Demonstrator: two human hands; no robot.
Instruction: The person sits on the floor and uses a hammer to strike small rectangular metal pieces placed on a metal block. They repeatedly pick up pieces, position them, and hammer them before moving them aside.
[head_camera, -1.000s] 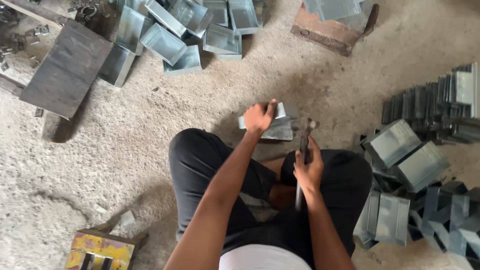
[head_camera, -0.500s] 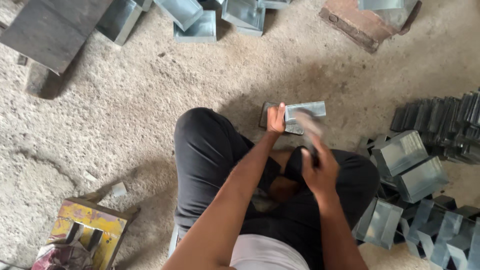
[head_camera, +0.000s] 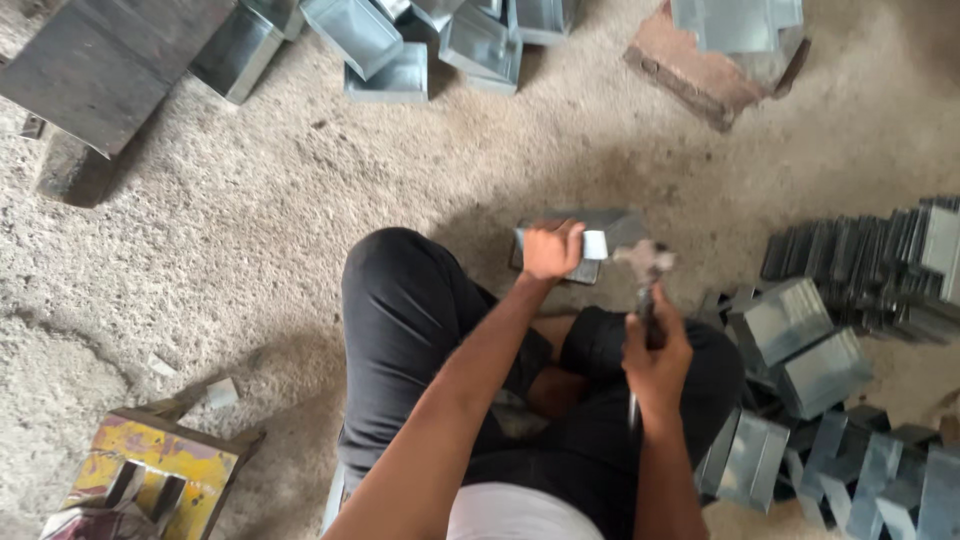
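A folded grey sheet-metal piece (head_camera: 600, 243) lies on the floor (head_camera: 300, 230) before the knees; left hand (head_camera: 552, 250) fingers clamp it, right hand (head_camera: 655, 350) fingers wrap a blurred hammer (head_camera: 645, 275); open metal boxes (head_camera: 400, 45) nearby

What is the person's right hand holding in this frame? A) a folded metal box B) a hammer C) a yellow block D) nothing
B: the right hand is closed around the handle of a hammer, its blurred head beside the metal piece that the left hand holds down.
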